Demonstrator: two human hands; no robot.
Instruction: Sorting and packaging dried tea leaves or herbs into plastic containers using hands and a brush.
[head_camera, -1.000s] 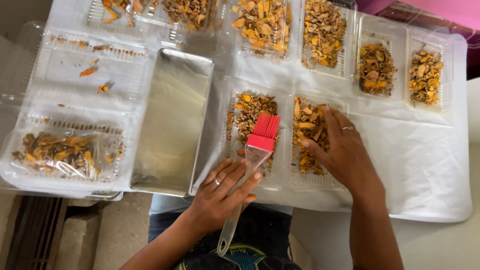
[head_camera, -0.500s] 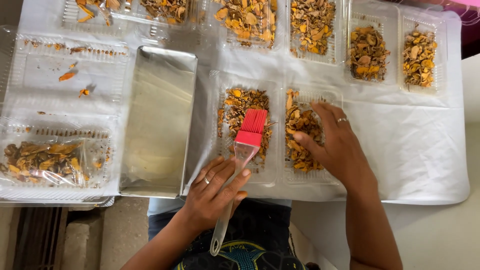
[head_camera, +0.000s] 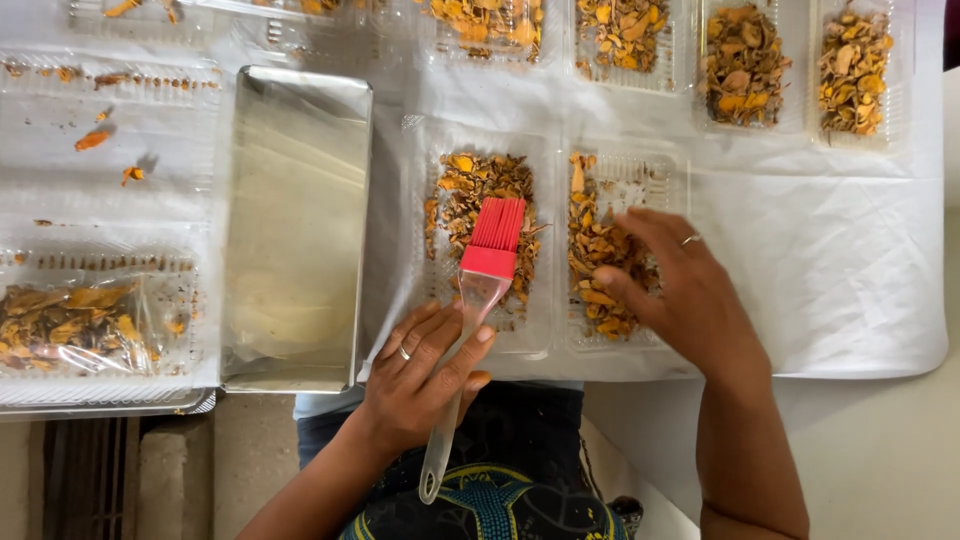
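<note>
Head view, looking straight down. A desk covered by a white cloth (head_camera: 850, 270), rumpled and hanging just over the near edge; pale bare surface (head_camera: 900, 450) to the right of the right arm, and rough concrete floor (head_camera: 120, 470) below and left of the left arm. Left hand (head_camera: 425, 375) curled round the clear handle of a pastry brush with red silicone bristles (head_camera: 497, 238), thumb and fingers closed on it, ring on one finger; bristle head lying ahead of that hand over a clear plastic tray of dried orange-brown slices (head_camera: 480, 215). Right hand (head_camera: 675, 290) half open, fingers bent down into the neighbouring clear plastic tray of the same orange slices (head_camera: 600, 260), ring on one finger; whether anything is pinched between the fingertips cannot be told. Left of the left hand, an empty rectangular steel pan (head_camera: 295, 230), shiny and deep. Farther left, large clear plastic lids or trays (head_camera: 110, 150) with only a few orange crumbs, and one clear bag of darker brown pieces (head_camera: 75, 325). Beyond both hands, a row of four more filled clear trays (head_camera: 745, 65), their far ends cut off by the top edge. Lap and dark patterned garment (head_camera: 500, 500) partly visible between the arms; brush handle's tip overlapping it. Left-hand trays blurred by glare, contents hard to count.
</note>
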